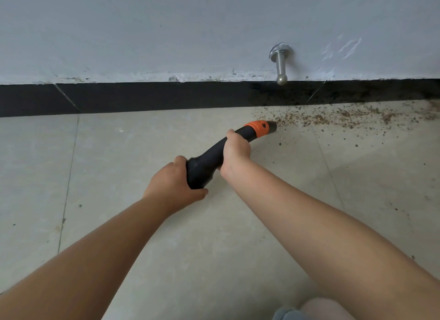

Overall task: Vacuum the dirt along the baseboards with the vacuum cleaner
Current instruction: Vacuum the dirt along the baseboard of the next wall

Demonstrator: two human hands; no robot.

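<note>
Black with an orange collar, the vacuum nozzle (214, 156) is held low over the pale tile floor (142, 224), the left hand (172, 185) curled round its thick rear end and the right hand (235, 149) wrapped round the narrower neck just behind the collar. Its tip sits at the near edge of the dirt (333, 117), a scatter of brown crumbs lying along the dark baseboard (166, 95) toward the right. A metal doorstop (281, 64) juts from the white wall (166, 29) above the baseboard, near the nozzle tip.
</note>
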